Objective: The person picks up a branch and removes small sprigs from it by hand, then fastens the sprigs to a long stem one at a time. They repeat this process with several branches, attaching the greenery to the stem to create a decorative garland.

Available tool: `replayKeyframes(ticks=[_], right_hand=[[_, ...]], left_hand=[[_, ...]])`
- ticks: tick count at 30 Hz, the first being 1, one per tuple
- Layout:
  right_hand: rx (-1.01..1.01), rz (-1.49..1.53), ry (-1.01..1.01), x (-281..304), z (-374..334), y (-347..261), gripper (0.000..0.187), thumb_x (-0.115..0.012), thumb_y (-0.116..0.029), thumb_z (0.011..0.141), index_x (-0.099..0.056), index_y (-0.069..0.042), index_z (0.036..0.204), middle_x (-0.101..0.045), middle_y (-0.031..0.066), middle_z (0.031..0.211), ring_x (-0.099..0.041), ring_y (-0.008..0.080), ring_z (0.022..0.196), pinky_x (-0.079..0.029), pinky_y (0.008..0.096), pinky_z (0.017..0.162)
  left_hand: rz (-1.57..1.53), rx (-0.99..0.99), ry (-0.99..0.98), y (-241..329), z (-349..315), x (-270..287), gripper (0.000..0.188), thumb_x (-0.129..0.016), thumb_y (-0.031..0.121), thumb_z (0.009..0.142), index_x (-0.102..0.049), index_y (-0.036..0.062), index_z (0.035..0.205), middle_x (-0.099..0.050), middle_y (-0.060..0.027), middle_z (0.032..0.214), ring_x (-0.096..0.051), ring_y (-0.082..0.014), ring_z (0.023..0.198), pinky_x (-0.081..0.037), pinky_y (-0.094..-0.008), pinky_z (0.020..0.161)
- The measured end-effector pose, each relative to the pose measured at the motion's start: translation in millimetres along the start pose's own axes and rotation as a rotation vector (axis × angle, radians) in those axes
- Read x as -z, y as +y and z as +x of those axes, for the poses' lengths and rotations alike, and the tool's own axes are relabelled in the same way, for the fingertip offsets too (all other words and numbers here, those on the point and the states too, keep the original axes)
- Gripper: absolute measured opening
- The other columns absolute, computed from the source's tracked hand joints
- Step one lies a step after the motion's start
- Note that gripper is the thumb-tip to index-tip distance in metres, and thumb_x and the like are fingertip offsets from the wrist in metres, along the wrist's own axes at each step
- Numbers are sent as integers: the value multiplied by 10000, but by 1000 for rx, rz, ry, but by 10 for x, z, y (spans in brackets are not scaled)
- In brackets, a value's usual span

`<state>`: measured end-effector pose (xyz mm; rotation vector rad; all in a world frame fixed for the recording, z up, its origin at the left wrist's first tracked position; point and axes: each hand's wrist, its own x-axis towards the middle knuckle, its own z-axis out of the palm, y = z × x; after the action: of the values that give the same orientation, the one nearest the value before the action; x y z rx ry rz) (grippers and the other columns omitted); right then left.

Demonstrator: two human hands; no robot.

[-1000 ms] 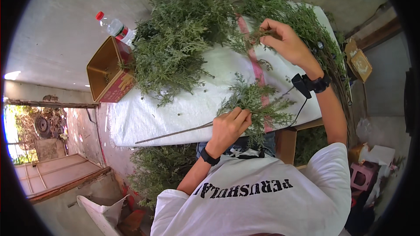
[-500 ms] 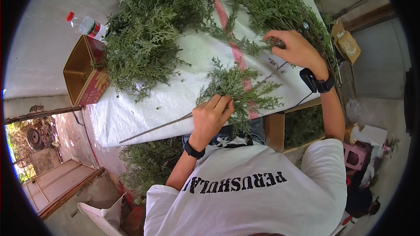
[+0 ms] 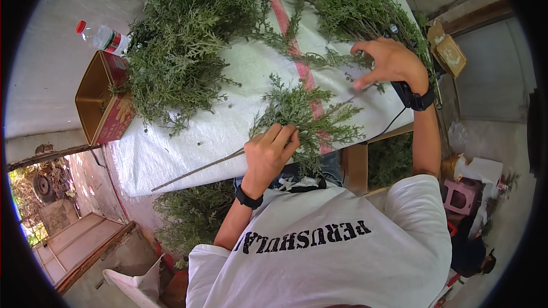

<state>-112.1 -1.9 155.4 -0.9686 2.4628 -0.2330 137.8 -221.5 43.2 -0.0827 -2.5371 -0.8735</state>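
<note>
A worker in a white shirt bends to cut greenery at a table (image 3: 182, 145) draped in white woven sheeting, left hand (image 3: 267, 157) back-up at the near edge with the fingers closed around the stem of a leafy sprig (image 3: 291, 111). The sprig fans out to the right of that hand; its bare stem runs left along the sheet. The right arm reaches farther forward, bent at the elbow, and the right hand (image 3: 399, 65) hovers palm-down near a bundle of cut branches (image 3: 371, 14), thumb and forefinger spread wide with nothing visibly gripped.

Half a second earlier, those right fingers were curled around a bit of greenery; now they have parted, and small leaves (image 3: 337, 57) lie just beside them. The left hand has kept its hold on the stem. To the left, a large heap of foliage (image 3: 182, 40) stands against a red-and-gold tin (image 3: 117, 117), a red-capped bottle (image 3: 108, 40) just behind, both sitting farther left in view than a second ago.
</note>
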Motion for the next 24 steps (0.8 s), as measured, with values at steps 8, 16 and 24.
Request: replayKeyframes(ticks=[8, 16, 24], right_hand=[[-93, -90, 155, -167, 179, 71, 521, -847, -427, 753, -702, -32, 1060, -710, 177, 971, -670, 339, 924, -518, 436, 807], [35, -32, 347, -534, 334, -105, 423, -807, -312, 780, -720, -11, 1064, -711, 200, 1015, -667, 377, 931, -525, 466, 824], [40, 22, 351, -421, 403, -174, 330, -762, -239, 818, -684, -18, 1049, -722, 179, 1006, -672, 388, 866, -528, 452, 783]], left_hand=[[6, 4, 0, 1, 0, -6, 122, -785, 56, 799, -712, 99, 886, -613, -16, 711, -582, -178, 509, -441, -312, 473], [12, -3, -3, 17, 11, -1, 116, -784, 60, 801, -713, 98, 885, -607, -19, 702, -576, -173, 498, -437, -308, 471], [3, 8, 1, 16, -14, 0, 123, -783, 61, 801, -719, 96, 899, -609, -20, 705, -582, -177, 505, -436, -312, 471]])
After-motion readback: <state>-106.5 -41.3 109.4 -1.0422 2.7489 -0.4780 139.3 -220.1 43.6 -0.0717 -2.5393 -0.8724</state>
